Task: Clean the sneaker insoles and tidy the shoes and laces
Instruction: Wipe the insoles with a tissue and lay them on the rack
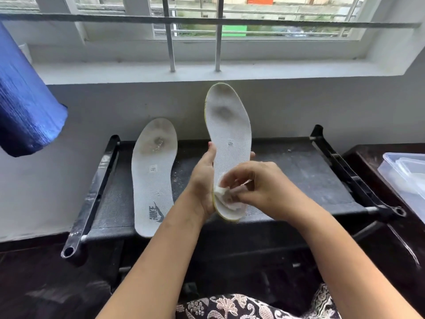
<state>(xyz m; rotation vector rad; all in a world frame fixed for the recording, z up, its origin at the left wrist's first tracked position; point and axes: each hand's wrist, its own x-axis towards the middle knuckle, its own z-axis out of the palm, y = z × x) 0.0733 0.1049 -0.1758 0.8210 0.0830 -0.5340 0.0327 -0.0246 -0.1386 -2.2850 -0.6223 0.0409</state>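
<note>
1. Gripped along its left edge by the left hand (203,178), one insole (227,134) stands lifted and nearly upright above the rack, toe end up, with the fingertips wrapping round behind it to the right edge.
2. Closed fingers of the right hand (257,187) pinch a crumpled white wipe (226,196) and press it against the heel end of that insole.
3. This insole has a yellowish rim and grey smudges near the toe and the ball of the foot; a small printed label sits at its middle.
4. Just to the left, a second insole (153,176) lies on the dark mesh rack (310,176), its toe leaning on the white wall (103,107) below the window sill, with a brownish stain near the toe and a grey logo at the heel.
5. At the right edge, a clear plastic box (407,173) sits on a dark surface.
6. Blue cloth (25,100) hangs at the upper left.
</note>
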